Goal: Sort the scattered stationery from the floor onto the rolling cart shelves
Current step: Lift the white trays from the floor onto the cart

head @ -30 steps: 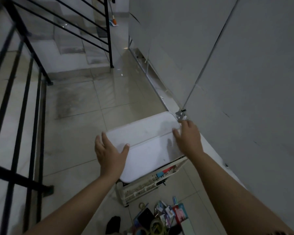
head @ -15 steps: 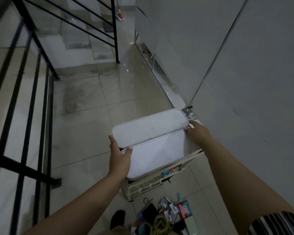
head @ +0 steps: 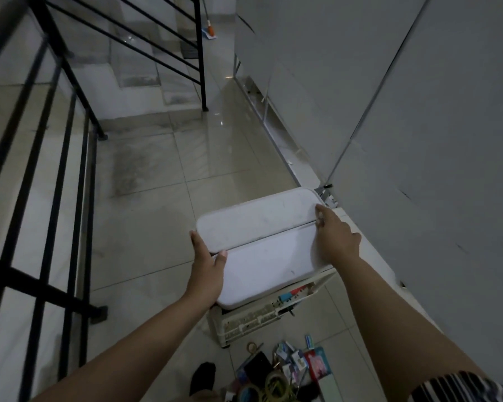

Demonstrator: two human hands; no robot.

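Both arms reach forward; the left hand (head: 208, 266) and right hand (head: 336, 237), fingers curled, grip opposite ends of the white folding cart lid (head: 262, 245) at centre frame.

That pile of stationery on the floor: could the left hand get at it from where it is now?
Probably yes. The left hand only holds the cart's white lid at its edge, and the stationery pile lies on open floor just below, with nothing between them.
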